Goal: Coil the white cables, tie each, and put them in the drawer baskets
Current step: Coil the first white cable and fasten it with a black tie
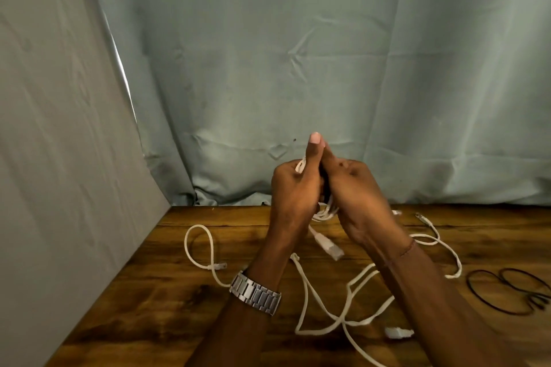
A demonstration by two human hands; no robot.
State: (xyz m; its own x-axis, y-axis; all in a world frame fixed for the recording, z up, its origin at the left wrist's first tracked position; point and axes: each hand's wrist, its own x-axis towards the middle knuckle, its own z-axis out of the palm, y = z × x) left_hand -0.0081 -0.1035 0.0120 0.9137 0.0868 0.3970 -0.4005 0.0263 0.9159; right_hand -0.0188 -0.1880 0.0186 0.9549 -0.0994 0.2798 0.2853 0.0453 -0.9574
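Note:
My left hand (293, 185) and my right hand (354, 188) are pressed together above the table, both closed around a small coil of white cable (323, 213) that peeks out between them. Its clear plug (329, 247) dangles below the hands. Other white cables (325, 304) lie loose and tangled on the wooden table (167, 292), with a loop (198, 244) at the left and another strand (441, 244) at the right. No drawer or basket is in view.
Thin dark elastic bands (507, 292) lie on the table at the right. A grey-green cloth backdrop (298, 68) hangs behind the table, and a grey panel (59, 158) stands along its left side. A metal watch (255, 293) is on my left wrist.

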